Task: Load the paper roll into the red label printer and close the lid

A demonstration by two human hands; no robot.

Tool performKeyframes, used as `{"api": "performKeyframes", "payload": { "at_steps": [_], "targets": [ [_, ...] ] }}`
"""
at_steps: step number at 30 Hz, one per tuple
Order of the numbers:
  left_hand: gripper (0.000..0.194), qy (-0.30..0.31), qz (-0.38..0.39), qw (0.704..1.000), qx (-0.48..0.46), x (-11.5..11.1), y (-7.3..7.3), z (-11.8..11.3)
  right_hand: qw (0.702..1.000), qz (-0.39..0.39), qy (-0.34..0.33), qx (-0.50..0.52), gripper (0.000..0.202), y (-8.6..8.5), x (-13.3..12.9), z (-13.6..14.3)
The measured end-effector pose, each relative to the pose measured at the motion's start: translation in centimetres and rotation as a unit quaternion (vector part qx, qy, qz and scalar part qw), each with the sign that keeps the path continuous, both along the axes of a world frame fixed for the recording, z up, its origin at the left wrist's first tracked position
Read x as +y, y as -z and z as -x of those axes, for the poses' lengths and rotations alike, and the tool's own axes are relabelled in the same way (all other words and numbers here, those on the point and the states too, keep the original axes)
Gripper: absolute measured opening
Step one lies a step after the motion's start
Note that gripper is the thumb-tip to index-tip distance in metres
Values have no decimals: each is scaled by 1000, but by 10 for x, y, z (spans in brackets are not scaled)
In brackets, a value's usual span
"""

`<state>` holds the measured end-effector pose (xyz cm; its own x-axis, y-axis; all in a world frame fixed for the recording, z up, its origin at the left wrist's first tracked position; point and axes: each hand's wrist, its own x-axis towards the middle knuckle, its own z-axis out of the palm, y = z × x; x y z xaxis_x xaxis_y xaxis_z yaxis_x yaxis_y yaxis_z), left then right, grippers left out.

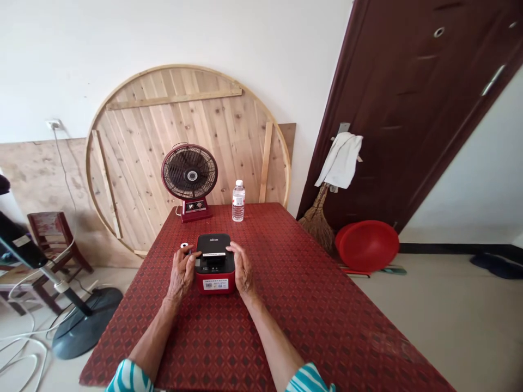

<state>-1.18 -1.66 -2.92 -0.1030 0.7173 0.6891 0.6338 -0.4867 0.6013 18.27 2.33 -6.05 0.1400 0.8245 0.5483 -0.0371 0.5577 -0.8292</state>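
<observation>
A small red and black label printer sits on the red patterned table, with a white strip across its top slot and a white sticker on its near face. My left hand is against its left side, thumb and index finger at the top edge. On the opposite side my right hand holds the printer, with fingertips over the upper right corner. Just beyond my left fingers stands a small white roll, partly hidden by them. The undersides of both hands are out of sight.
Behind the printer are a dark red desk fan and a clear water bottle. A round wooden tabletop leans on the wall. Left of the table stands a black fan base with loose cords; a red basin lies right.
</observation>
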Motion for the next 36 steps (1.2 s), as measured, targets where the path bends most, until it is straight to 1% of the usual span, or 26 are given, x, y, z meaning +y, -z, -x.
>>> {"api": "performKeyframes", "payload": {
  "at_steps": [2, 3, 5, 6, 8, 10, 12, 17, 22, 28, 32, 36],
  "targets": [
    [44, 3, 29, 993, -113, -4, -1, -2, 997, 37, -1, 62, 45, 0, 0, 2],
    [45, 10, 50, 984, -172, -5, -1, -2, 992, 62, 1, 108, 46, 2, 1, 4],
    [50, 40, 107, 955, -274, -6, 0, -1, 973, 116, 2, 201, 51, 8, 5, 8],
    [53, 59, 140, 939, -308, -6, 0, 0, 962, 140, -1, 234, 53, 11, 7, 9],
    [60, 96, 201, 912, -344, -5, -1, 1, 953, 169, -8, 251, 56, 18, 9, 12],
    [66, 118, 245, 894, -357, -3, -2, 1, 959, 182, -1, 219, 53, 23, 10, 14],
    [67, 138, 272, 881, -361, -1, -3, 0, 964, 191, 9, 187, 51, 24, 9, 14],
    [72, 174, 294, 860, -379, 0, -4, -3, 964, 203, 11, 171, 51, 20, 7, 15],
    [78, 174, 315, 852, -381, 0, -7, -1, 965, 199, 3, 172, 51, 18, 7, 15],
    [83, 173, 362, 828, -390, 2, -13, 2, 963, 196, -12, 184, 51, 24, 10, 16],
    [83, 181, 371, 819, -400, 4, -13, 5, 964, 192, -12, 185, 49, 27, 12, 15],
    [83, 174, 386, 807, -412, 9, -10, 7, 964, 196, -8, 181, 49, 26, 11, 15]
  ]
}}
